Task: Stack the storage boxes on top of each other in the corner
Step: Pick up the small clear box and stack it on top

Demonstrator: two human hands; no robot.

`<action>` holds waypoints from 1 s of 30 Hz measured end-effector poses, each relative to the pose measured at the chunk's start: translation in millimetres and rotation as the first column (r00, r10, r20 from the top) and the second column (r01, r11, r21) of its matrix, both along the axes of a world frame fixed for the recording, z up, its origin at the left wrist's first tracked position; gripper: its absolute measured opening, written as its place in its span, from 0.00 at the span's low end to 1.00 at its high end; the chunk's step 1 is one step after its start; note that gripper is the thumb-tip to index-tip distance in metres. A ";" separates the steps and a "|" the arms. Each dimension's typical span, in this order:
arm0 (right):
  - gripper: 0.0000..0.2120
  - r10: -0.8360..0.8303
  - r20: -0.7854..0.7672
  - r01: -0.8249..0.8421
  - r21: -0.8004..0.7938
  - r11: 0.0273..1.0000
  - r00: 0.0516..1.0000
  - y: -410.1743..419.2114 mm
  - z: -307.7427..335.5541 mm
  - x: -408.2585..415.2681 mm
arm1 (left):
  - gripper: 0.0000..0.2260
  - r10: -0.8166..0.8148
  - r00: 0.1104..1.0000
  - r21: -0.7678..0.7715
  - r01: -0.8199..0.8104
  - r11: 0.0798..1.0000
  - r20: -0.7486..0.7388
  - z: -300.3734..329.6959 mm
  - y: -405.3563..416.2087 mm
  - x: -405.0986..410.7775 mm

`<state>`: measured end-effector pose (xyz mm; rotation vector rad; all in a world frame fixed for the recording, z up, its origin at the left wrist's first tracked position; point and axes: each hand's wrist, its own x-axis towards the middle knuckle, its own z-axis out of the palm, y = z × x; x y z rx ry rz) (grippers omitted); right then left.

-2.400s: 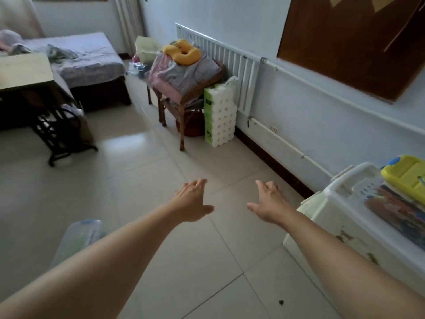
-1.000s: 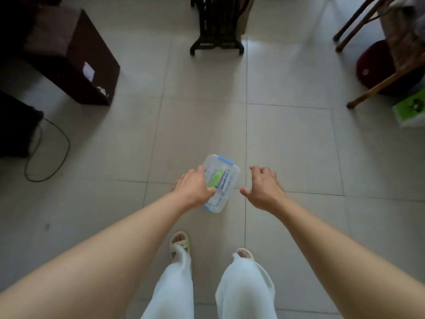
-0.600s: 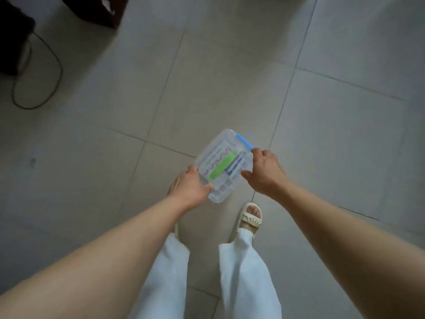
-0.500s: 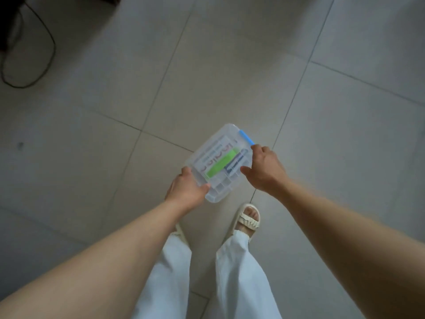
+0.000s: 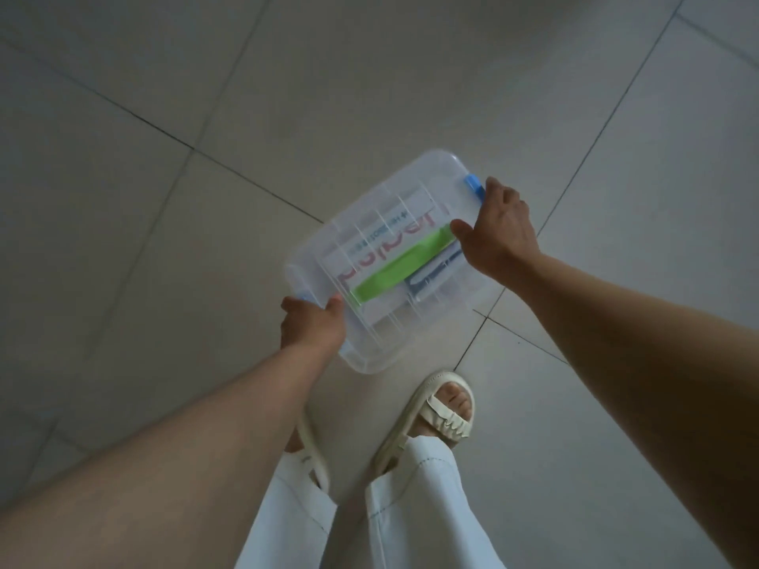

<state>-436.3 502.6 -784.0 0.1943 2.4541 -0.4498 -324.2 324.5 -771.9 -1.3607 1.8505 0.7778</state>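
Note:
A small clear plastic storage box (image 5: 382, 223) with blue latches on its short ends sits low over the tiled floor, just ahead of my feet. Through its lid show a white carton with red letters, a green strip and a blue-grey packet. My left hand (image 5: 314, 324) grips the near-left end, thumb on the lid. My right hand (image 5: 499, 230) grips the far-right end beside a blue latch (image 5: 473, 186). Whether the box rests on the floor or is just off it, I cannot tell. The big white box from before is out of sight.
Pale floor tiles (image 5: 164, 199) with dark grout lines fill the view. My feet in cream sandals (image 5: 435, 416) and white trouser legs (image 5: 415, 511) stand right behind the box.
I turned from the big white box by the wall and bent down over the small clear box. Both hands closed on its ends, and it now looks larger and closer.

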 end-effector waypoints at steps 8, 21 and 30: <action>0.30 -0.105 0.047 0.108 -0.049 0.993 0.993 -0.4 -16.7 -6.0 | 0.30 0.057 0.998 -0.011 -0.057 0.998 -0.021 -23.6 -8.4 -0.5; 0.32 -0.403 0.019 0.404 -0.042 0.914 0.915 28.4 130.4 31.9 | 0.31 -0.194 0.971 -0.058 0.188 0.980 -0.139 114.4 -26.3 -35.5; 0.31 -0.604 -0.063 0.602 -0.039 0.797 0.795 47.3 276.1 55.1 | 0.31 -0.361 0.890 -0.051 0.362 0.931 -0.279 252.9 -13.1 -72.7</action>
